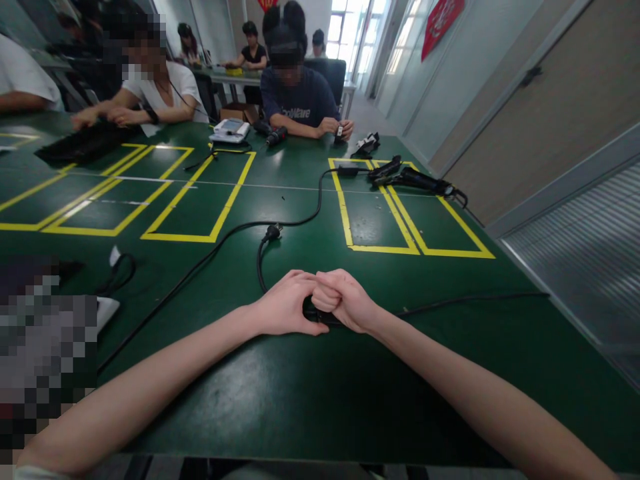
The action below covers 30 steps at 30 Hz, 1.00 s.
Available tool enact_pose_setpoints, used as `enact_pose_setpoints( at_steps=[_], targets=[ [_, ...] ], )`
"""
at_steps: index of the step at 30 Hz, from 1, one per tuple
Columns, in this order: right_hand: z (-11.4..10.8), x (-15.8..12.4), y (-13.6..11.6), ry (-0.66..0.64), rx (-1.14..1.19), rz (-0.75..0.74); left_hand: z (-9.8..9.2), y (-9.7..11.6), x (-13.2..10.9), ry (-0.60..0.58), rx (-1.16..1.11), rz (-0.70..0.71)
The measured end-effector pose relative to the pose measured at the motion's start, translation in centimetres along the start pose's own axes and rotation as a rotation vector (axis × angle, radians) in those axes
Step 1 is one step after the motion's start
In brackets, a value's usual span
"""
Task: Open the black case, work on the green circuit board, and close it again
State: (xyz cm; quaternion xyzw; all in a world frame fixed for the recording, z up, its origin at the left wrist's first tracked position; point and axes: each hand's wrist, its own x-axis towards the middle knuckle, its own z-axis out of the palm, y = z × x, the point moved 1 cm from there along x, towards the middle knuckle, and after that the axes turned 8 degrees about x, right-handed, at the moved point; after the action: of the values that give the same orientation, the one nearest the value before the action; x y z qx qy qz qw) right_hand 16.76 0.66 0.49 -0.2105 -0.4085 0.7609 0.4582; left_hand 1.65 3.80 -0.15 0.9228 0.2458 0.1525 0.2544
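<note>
My left hand (286,303) and my right hand (345,300) meet on the green table (310,393), both curled closed around a small black object (314,315) that is mostly hidden under them. A black cable (261,263) runs from under my left hand up to a loose plug (273,233). Another black cable (470,301) leads from under my right hand off to the right.
Yellow taped rectangles (200,193) mark the table. A long black cord (300,220) crosses toward black tools (410,179) at the far right. Other people sit at the far side, handling small items. A white device (230,130) lies near them.
</note>
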Motion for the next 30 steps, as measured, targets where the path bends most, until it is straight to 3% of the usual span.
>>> enact_pose_setpoints(
  at_steps=[5, 7, 10, 12, 15, 18, 24, 30],
  targets=[
    [-1.7, 0.0, -1.9, 0.037, -0.098, -0.037, 0.7, -0.2, 0.0, 0.071, 0.025, 0.018],
    [-2.9, -0.8, -3.6, 0.120, -0.345, -0.118, 0.9, -0.4, 0.0, 0.088, 0.029, 0.017],
    [-4.5, -3.2, -5.3, 0.236, -0.946, -0.326, 1.1, -0.6, 0.0, 0.103, 0.030, 0.026],
    [-5.0, -5.1, -5.2, 0.125, -1.270, -0.402, 1.1, -0.6, -0.1, 0.106, 0.034, 0.030],
    [-5.2, -7.2, -3.6, -0.155, -1.585, -0.438, 1.0, -0.5, -0.2, 0.108, 0.039, 0.032],
    [-5.2, -7.7, -2.2, -0.231, -1.675, -0.415, 1.0, -0.6, -0.3, 0.111, 0.043, 0.035],
    [-3.9, -6.6, -1.6, -0.215, -1.784, -0.244, 1.2, -0.8, -0.6, 0.130, 0.094, 0.061],
    [-3.8, -6.4, -1.5, -0.186, -1.792, -0.257, 1.5, -0.6, -0.8, 0.137, 0.412, 0.225]
  ],
)
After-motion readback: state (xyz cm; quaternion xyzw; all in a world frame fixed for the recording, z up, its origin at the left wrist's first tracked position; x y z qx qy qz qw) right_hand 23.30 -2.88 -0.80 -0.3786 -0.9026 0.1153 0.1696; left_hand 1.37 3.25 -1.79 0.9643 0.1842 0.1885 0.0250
